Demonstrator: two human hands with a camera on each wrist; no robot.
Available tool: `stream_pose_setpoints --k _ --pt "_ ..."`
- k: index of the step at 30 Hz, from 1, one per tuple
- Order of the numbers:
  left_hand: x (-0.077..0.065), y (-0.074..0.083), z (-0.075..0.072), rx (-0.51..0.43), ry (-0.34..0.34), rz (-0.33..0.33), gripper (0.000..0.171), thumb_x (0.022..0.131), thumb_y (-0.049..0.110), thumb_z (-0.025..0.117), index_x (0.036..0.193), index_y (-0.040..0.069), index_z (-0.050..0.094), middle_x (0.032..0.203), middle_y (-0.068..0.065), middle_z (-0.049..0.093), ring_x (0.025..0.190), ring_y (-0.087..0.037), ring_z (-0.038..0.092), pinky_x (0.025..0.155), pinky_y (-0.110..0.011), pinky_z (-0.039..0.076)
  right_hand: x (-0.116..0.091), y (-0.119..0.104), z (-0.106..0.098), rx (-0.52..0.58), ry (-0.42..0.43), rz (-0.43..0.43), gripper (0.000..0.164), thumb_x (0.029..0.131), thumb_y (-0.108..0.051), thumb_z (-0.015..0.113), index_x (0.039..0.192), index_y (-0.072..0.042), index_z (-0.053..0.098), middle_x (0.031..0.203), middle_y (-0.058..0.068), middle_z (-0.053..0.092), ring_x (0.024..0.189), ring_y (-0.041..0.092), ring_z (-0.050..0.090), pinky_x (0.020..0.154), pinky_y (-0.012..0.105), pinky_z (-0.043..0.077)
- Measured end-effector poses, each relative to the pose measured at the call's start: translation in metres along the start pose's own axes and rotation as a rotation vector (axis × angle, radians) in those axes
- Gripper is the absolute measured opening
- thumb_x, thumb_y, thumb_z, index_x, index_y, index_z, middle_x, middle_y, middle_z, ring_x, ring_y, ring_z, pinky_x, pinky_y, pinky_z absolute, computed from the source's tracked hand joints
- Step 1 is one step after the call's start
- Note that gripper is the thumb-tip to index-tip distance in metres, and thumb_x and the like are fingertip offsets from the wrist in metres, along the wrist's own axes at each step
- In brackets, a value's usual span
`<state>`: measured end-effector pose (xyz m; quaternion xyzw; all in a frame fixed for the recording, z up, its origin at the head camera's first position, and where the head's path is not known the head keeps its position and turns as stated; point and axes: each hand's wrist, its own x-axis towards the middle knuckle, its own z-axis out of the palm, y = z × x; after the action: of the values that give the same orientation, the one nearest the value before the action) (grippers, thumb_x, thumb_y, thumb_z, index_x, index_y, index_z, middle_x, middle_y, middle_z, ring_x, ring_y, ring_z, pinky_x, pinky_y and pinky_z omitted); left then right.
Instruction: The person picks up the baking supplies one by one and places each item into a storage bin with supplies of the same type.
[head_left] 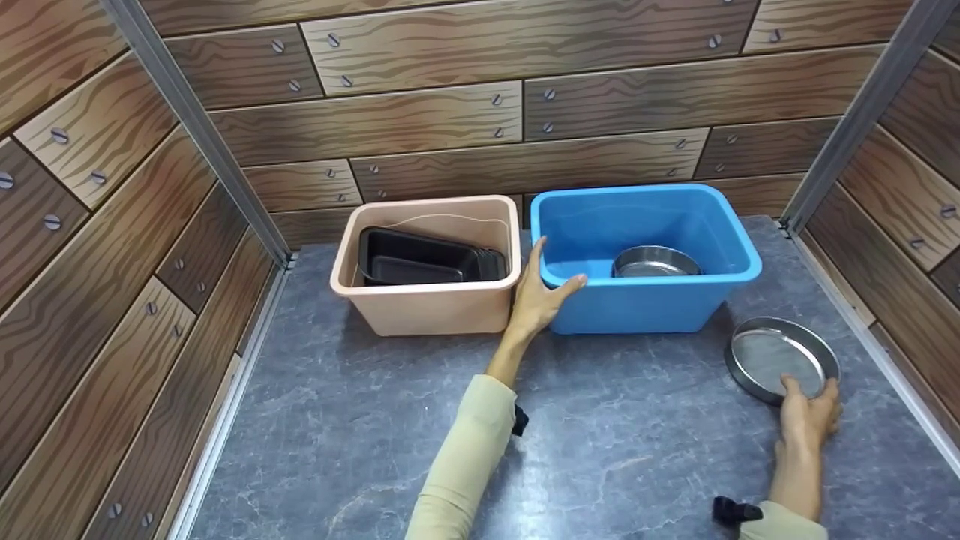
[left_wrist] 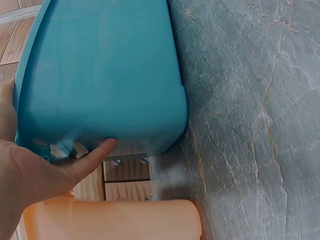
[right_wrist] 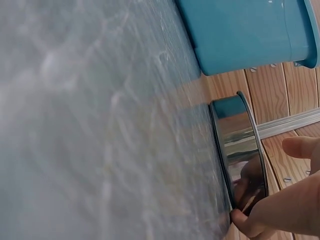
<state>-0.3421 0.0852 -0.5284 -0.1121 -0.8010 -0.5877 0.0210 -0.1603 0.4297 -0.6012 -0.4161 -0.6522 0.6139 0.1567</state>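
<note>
My left hand [head_left: 536, 300] is at the near left corner of the blue plastic bin [head_left: 630, 307], its thumb by the front rim. A straight finger [left_wrist: 95, 159] touches the bin's side in the left wrist view. Inside that bin stands a round metal cake pan [head_left: 654, 259], partly hidden by the front wall. Another round cake pan [head_left: 776, 352] lies at the right. My right hand [head_left: 810, 412] is at its near edge, fingers touching the outer side low down. In the right wrist view the thumb [right_wrist: 300, 146] stands apart above the rim.
Left of the blue bin stands a peach plastic bin [head_left: 435, 311] with several black loaf pans [head_left: 420, 259] in it. Both bins sit near the wood-patterned back wall [head_left: 450, 112] on a grey marbled surface [head_left: 360, 427]. A metal strip [head_left: 892, 367] edges the right side.
</note>
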Motion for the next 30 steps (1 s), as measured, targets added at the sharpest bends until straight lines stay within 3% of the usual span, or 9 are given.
stream_pose_setpoints --k 10,21,30 --pt "0.0015 0.0001 -0.0023 -0.005 -0.019 0.011 0.102 0.086 0.049 0.084 0.166 0.030 0.023 0.169 -0.005 0.031 0.153 -0.027 0.034 0.122 -0.049 0.033 0.0003 -0.0045 -0.0015 0.116 0.055 -0.053 0.083 0.101 -0.022 0.060 0.168 -0.017 0.011 0.174 0.013 0.000 0.159 0.022 0.001 0.126 0.026 0.003" --pt "-0.0010 0.0002 -0.0017 0.001 -0.017 -0.008 0.102 0.086 0.049 0.084 0.166 0.033 0.023 0.169 -0.005 0.031 0.153 -0.026 0.034 0.122 -0.049 0.033 -0.0008 -0.0010 -0.0026 0.057 0.023 -0.083 0.084 0.100 -0.010 0.061 0.168 -0.019 0.012 0.173 0.014 -0.003 0.159 0.025 -0.001 0.126 0.028 0.003" --pt "-0.0006 -0.0008 -0.0002 -0.005 -0.009 0.010 0.101 0.086 0.046 0.084 0.166 0.032 0.025 0.168 -0.005 0.033 0.153 -0.024 0.033 0.122 -0.045 0.032 -0.0046 -0.0029 -0.0028 0.098 0.012 -0.078 0.086 0.099 -0.007 0.058 0.169 -0.026 0.012 0.174 0.009 -0.003 0.158 0.021 0.001 0.126 0.027 0.005"
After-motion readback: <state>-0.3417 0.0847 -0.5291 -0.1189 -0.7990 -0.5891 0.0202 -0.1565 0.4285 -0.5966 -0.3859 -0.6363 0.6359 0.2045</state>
